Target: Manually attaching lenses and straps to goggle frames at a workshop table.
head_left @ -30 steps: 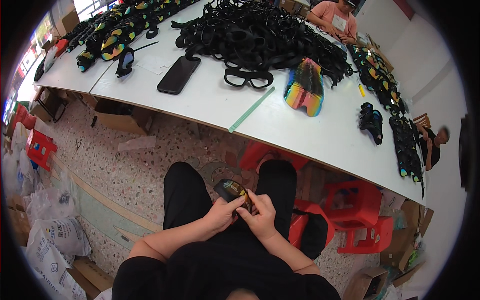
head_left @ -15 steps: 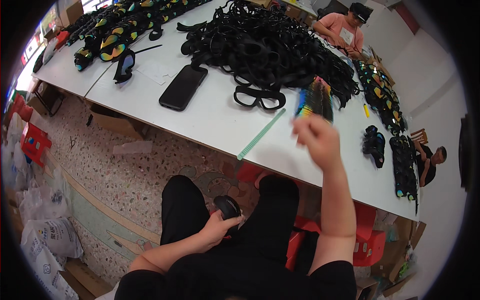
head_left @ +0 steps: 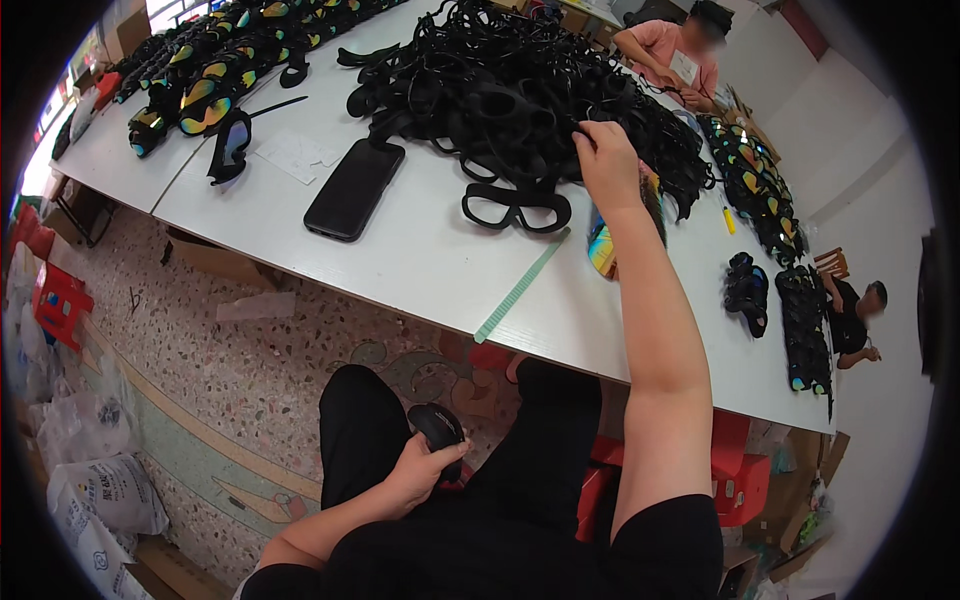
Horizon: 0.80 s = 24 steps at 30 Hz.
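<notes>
Down by my lap, my left hand (head_left: 418, 468) is closed round a black rounded object (head_left: 436, 426) with small pale print; its exact kind does not show. My right hand (head_left: 608, 165) reaches over the white table, its fingers pinched at the near right edge of a big heap of black goggle frames and straps (head_left: 500, 95). What the fingertips grip blends into the black heap. Under my right forearm lies a stack of shiny rainbow-tinted lenses (head_left: 603, 252), partly hidden. A single black goggle frame (head_left: 517, 211) without a lens lies left of the forearm.
A black phone (head_left: 352, 190), a green ruler-like strip (head_left: 522, 285) and tinted goggles (head_left: 231, 146) lie on the table (head_left: 420, 250). Rows of finished goggles (head_left: 760, 190) line the right side. A person in pink (head_left: 665, 58) works across the table; another sits at far right.
My right hand has moved up and away from the lens stack to the heap's edge. My left hand stays by my lap with the black object, which has shifted slightly left.
</notes>
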{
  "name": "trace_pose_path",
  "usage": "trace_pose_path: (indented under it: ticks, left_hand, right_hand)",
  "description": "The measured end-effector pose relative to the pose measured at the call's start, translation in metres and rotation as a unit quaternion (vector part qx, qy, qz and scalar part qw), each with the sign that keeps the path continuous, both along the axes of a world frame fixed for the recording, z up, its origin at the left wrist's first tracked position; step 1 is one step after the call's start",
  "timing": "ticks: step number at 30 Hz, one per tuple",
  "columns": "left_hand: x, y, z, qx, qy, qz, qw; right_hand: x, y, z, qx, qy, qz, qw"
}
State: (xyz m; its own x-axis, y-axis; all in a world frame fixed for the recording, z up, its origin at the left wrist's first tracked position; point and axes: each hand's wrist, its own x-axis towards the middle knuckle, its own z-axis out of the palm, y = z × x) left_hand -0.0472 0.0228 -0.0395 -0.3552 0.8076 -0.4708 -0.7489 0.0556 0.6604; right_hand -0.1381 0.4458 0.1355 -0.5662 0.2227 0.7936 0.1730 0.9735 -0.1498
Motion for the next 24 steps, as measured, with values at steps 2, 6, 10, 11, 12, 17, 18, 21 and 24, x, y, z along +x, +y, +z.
trace_pose_path:
  ticks: [2,6,10,11,12,17,18,21,24]
  left_hand:
    - [0.003,-0.002,0.001,0.001,0.002,0.000,1.000]
    - [0.010,-0.005,0.003,0.020,-0.007,-0.004,1.000]
    - [0.021,-0.004,0.003,0.050,0.004,0.000,0.999]
    - [0.023,-0.004,0.007,0.035,0.006,-0.008,0.999]
    - [0.027,-0.004,0.008,0.033,0.006,-0.010,0.999]
    - [0.042,-0.007,0.015,0.042,0.016,-0.018,0.999]
    - [0.042,-0.009,0.017,0.041,0.019,-0.015,0.999]
    - [0.046,-0.013,0.021,0.041,0.026,-0.014,0.999]
    - [0.051,-0.014,0.020,0.038,0.037,-0.011,0.999]
  right_hand:
    - [0.025,-0.025,0.013,0.029,0.041,-0.004,0.999]
    - [0.056,-0.045,0.018,0.042,0.069,0.009,0.997]
    - [0.081,-0.073,0.006,0.022,0.071,0.027,0.997]
    - [0.084,-0.077,0.001,0.016,0.053,0.038,0.998]
    - [0.087,-0.080,-0.005,0.009,0.034,0.049,0.998]
    - [0.095,-0.093,-0.015,0.052,0.041,0.058,0.996]
    - [0.099,-0.093,-0.017,0.068,0.036,0.059,0.995]
    - [0.112,-0.099,-0.021,0.084,0.026,0.064,0.994]
    - [0.124,-0.109,-0.025,0.079,0.026,0.079,0.993]
